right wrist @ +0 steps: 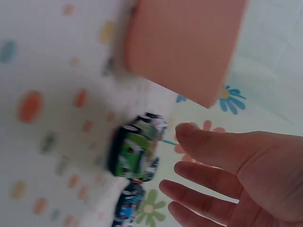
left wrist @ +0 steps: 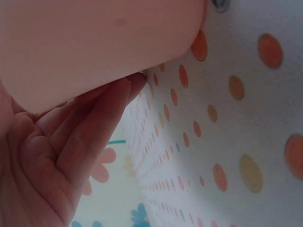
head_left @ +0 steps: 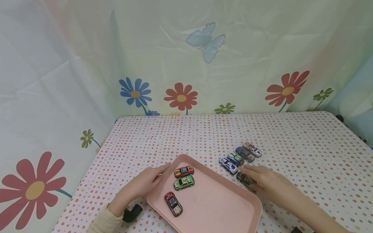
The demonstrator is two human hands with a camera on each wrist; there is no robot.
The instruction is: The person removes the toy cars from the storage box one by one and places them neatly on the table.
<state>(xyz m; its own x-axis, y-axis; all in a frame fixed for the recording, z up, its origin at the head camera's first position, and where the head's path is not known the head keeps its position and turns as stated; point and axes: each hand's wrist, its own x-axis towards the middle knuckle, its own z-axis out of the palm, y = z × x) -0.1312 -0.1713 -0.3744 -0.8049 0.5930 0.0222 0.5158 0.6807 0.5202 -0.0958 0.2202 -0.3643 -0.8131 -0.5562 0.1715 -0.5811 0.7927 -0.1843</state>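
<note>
My left hand (head_left: 145,181) grips the left side of the pink tray (head_left: 218,207); in the left wrist view its fingers (left wrist: 102,113) lie against the tray's outside and underside. In the tray are a red-and-yellow car (head_left: 184,171), a green car (head_left: 184,183) and a dark red car (head_left: 173,204). Over a camouflage car (head_left: 246,181) right of the tray hovers my right hand (head_left: 271,186), partly covering it. The right wrist view shows that hand (right wrist: 227,179) with thumb and fingers apart, nothing between them, beside a green-patterned car (right wrist: 135,151).
Beyond the right hand, a slanted row holds a white-and-blue car (head_left: 228,165), a green-and-white car (head_left: 235,159), a dark blue car (head_left: 245,154) and a white-and-red car (head_left: 252,149). A dotted cloth (head_left: 163,136) covers the table; a flowered curtain (head_left: 247,64) hangs behind.
</note>
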